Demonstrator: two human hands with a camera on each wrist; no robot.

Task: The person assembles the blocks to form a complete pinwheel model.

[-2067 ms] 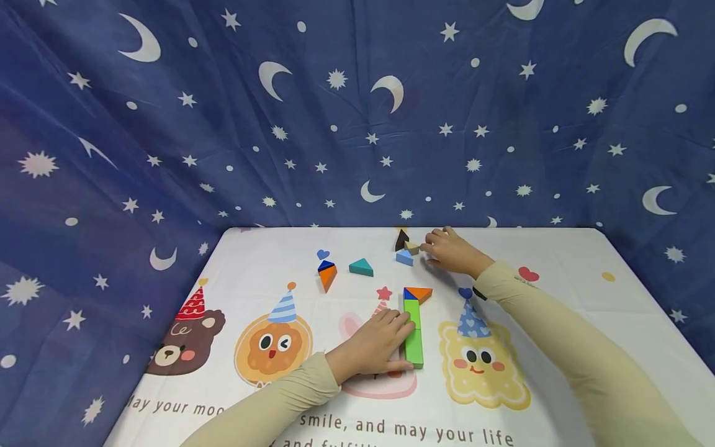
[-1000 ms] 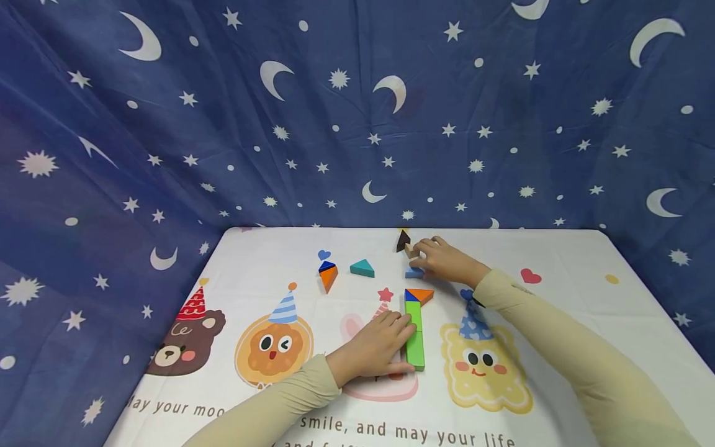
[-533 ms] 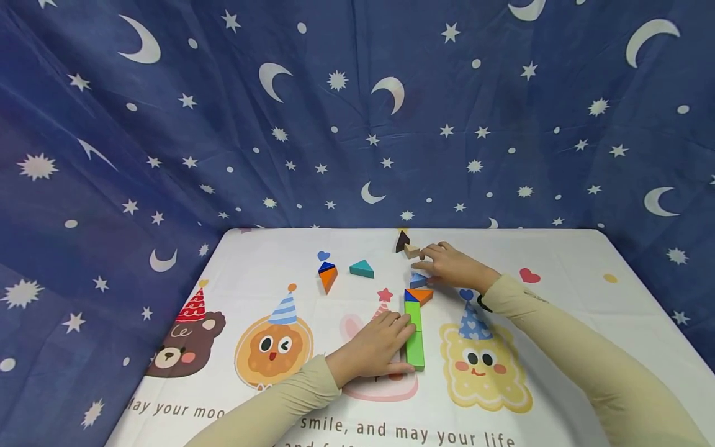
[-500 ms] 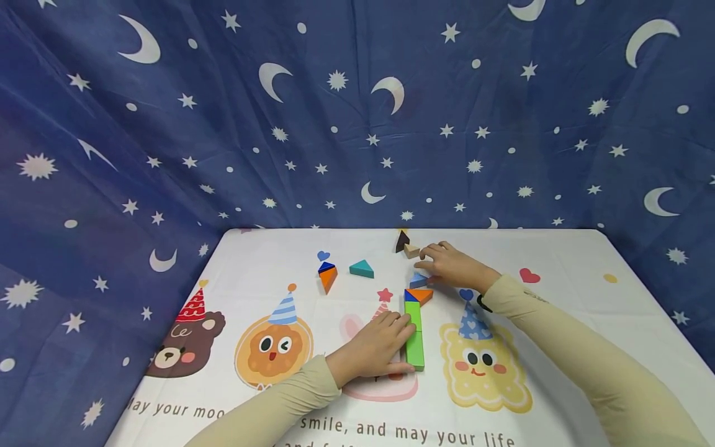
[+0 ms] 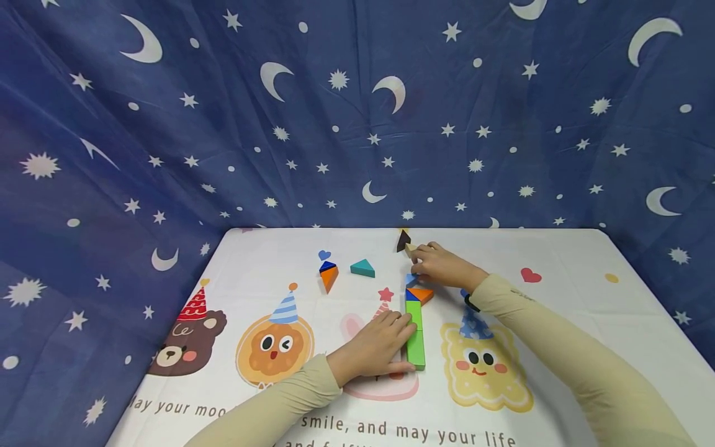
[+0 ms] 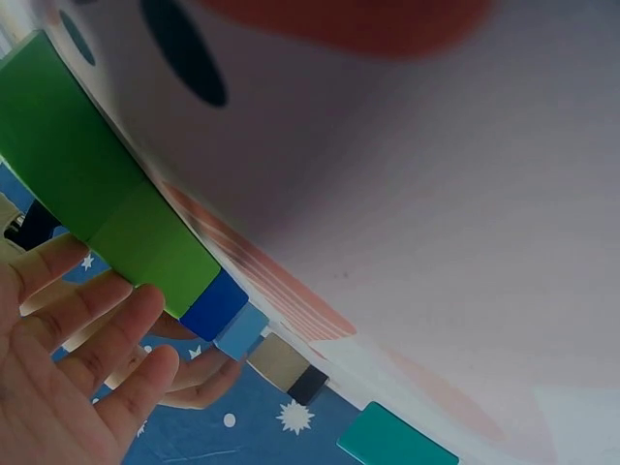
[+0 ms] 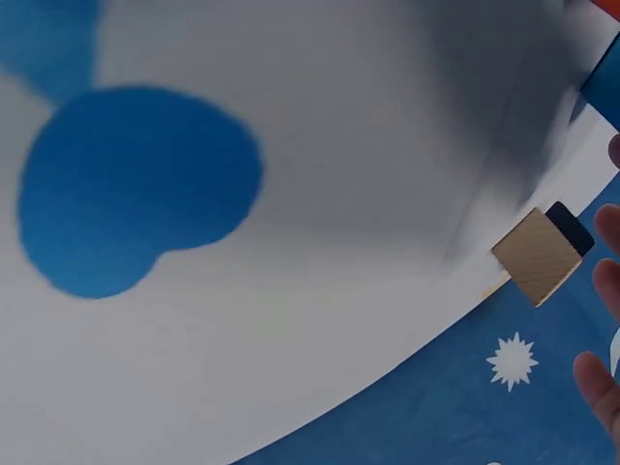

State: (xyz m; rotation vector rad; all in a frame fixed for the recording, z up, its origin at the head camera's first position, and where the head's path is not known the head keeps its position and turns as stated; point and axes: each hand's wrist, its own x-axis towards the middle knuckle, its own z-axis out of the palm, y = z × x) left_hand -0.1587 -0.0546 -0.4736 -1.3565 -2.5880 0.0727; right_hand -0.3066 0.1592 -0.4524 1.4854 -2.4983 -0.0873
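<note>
My left hand [image 5: 373,344] lies on the white cloth, its extended fingers resting against two green blocks [image 5: 416,351] set end to end. At their far end are a dark blue triangular block [image 5: 411,295] and an orange triangular block [image 5: 424,297]. Just beyond sits a light blue triangular block [image 5: 410,280], in line with the dark blue one. Fingertips of my right hand [image 5: 444,266] touch the light blue block from the right, the fingers only loosely bent. Behind that hand are a natural wood block [image 7: 539,257] and a black block [image 5: 403,241]; the wood one is partly hidden.
A teal triangular block [image 5: 363,269] lies left of the row. Farther left, a blue block [image 5: 327,266] touches an orange block [image 5: 329,280]. The printed white tablecloth [image 5: 564,292] meets a starry blue curtain [image 5: 335,205] at the back.
The light blue block first came nearer to the row, then shifted slightly left into line with it. My right hand moved with it; my left hand stayed put.
</note>
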